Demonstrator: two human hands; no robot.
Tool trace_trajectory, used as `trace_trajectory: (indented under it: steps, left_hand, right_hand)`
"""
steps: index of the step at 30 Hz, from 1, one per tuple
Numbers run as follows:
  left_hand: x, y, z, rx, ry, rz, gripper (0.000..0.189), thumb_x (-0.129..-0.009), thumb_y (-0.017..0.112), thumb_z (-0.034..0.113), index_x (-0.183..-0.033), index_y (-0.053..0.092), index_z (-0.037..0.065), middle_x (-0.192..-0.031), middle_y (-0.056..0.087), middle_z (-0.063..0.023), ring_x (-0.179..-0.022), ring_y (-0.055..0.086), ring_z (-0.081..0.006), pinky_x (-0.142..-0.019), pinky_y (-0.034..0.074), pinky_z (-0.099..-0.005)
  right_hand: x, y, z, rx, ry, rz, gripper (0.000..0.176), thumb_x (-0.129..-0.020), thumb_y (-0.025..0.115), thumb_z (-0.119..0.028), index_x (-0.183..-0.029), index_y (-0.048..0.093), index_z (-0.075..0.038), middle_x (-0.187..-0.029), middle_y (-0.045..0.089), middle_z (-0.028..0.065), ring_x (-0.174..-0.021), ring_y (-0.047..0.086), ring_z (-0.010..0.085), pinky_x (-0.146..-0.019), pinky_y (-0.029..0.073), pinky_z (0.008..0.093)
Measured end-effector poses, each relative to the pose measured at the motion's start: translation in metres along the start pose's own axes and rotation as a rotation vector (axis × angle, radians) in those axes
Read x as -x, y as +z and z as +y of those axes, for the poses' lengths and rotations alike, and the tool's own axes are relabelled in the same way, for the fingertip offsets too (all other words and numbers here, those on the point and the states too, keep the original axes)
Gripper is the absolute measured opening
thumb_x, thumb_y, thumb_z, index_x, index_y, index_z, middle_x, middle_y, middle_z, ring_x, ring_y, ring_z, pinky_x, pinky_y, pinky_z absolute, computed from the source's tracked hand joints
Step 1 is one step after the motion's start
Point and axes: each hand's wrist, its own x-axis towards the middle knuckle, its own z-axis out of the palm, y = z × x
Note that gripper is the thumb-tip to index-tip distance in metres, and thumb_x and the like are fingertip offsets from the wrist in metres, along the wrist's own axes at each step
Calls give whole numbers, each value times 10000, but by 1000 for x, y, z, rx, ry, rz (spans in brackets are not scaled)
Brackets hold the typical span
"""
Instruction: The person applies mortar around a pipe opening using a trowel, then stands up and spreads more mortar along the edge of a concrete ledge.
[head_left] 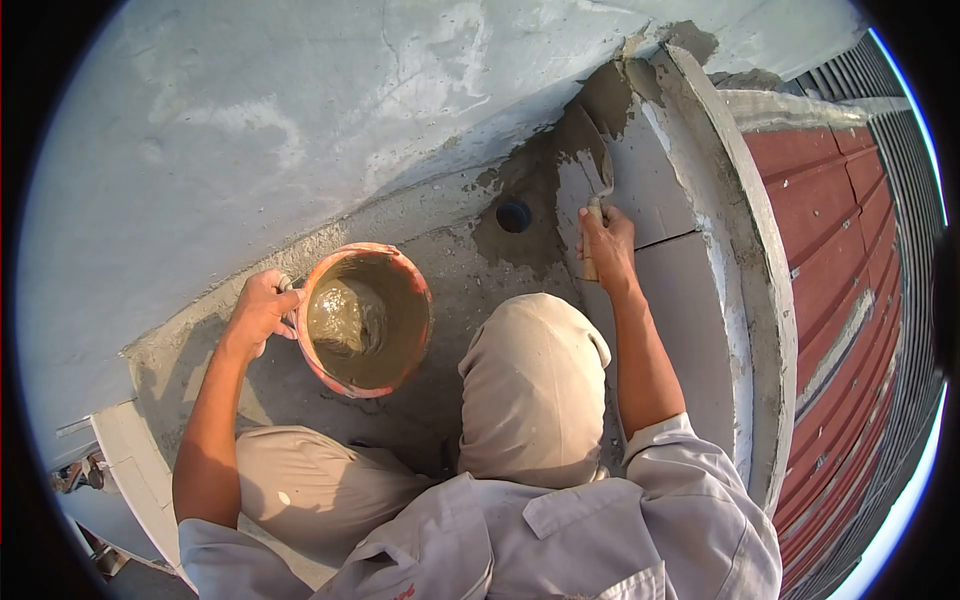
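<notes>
Right hand [606, 245] closed around wooden-handled metal trowel [603, 175]. The blade is just above the hand, pressed on the dark wet mortar patch [530, 175] at the wall corner. Left hand [262, 312] grips the rim of the round orange bucket [424, 305] of grey mix, on its inner side. Judged step: spreading. Next calls for an even stroke, then a reload from the bucket.

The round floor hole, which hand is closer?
Right. The right hand, gripping a trowel, is just right of the hole; the left hand holds the bucket rim, farther away.
</notes>
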Motion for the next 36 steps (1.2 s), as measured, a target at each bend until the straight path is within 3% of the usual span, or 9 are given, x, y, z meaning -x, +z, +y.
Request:
trace_trajectory:
  steps: [2, 5, 8, 12, 15, 21, 27, 31, 36]
  left_hand:
    - [2, 0, 1, 4, 0, 10, 220, -920, 738, 162, -892, 585, 7, -826, 643, -97, -653, 644, -174, -470, 536, -322]
    - [2, -3, -3, 28, 7, 12, 224, -917, 744, 167, -879, 587, 12, -821, 644, -96, -663, 648, -174, -468, 530, -319]
    - [0, -2, -1, 14, -9, 8, 215, -910, 748, 163, -874, 595, 17, -809, 644, -88, -656, 647, -170, -472, 526, -313]
    - [-2, 0, -1, -26, -7, 0, 200, -903, 753, 157, -867, 606, 27, -785, 642, -73, -635, 639, -160, -477, 527, -311]
    - [1, 0, 1, -40, 9, 9, 197, -898, 759, 154, -857, 608, 35, -769, 639, -65, -619, 634, -155, -478, 526, -309]
    - [0, -4, -6, -47, -6, 48, 205, -896, 760, 161, -851, 602, 38, -772, 635, -57, -621, 628, -150, -474, 519, -315]
    - [-4, -4, -2, -34, 7, 66, 212, -903, 752, 168, -863, 593, 33, -770, 623, -53, -623, 613, -150, -468, 510, -324]
    - [-3, -3, -2, -18, 15, 54, 214, -904, 751, 166, -868, 585, 35, -763, 614, -50, -618, 608, -150, -464, 506, -327]
    - [-2, -1, 2, -5, 20, 36, 206, -910, 745, 155, -865, 582, 39, -760, 615, -45, -619, 611, -143, -461, 499, -316]
  right_hand:
    - [-1, -8, -13, -86, -50, -10, 275, -1007, 658, -245, -993, 596, 23, -747, 596, 53, -578, 587, 125, -505, 501, 288]
    - [12, -5, -14, 3, -213, 101, 269, -1003, 657, -244, -990, 596, 18, -746, 593, 53, -574, 583, 125, -496, 493, 291]
    - [16, -2, -3, 65, -171, 94, 269, -992, 687, -218, -1008, 613, 40, -753, 619, 79, -533, 581, 130, -464, 482, 297]
    - [4, 4, 10, 94, 51, -40, 305, -985, 687, -235, -1043, 615, 56, -740, 614, 86, -528, 583, 134, -457, 483, 312]
    - [-5, 0, 3, 5, 74, 18, 279, -999, 673, -234, -1007, 607, 36, -739, 608, 82, -529, 580, 131, -459, 483, 308]
    - [11, -5, -21, -156, -361, 157, 274, -1030, 647, -253, -965, 560, -1, -729, 593, 51, -535, 574, 115, -460, 481, 290]
    - [49, -15, -9, 105, -55, 41, 286, -987, 708, -173, -1091, 562, 51, -783, 611, 58, -554, 579, 100, -470, 494, 283]
    - [59, -33, -39, 35, -128, 19, 283, -974, 709, -135, -1152, 574, 39, -777, 618, 55, -556, 582, 97, -484, 495, 275]
    - [56, -46, -63, 136, -176, 93, 242, -1050, 621, -241, -1102, 587, -6, -731, 557, 0, -565, 521, 71, -502, 475, 264]
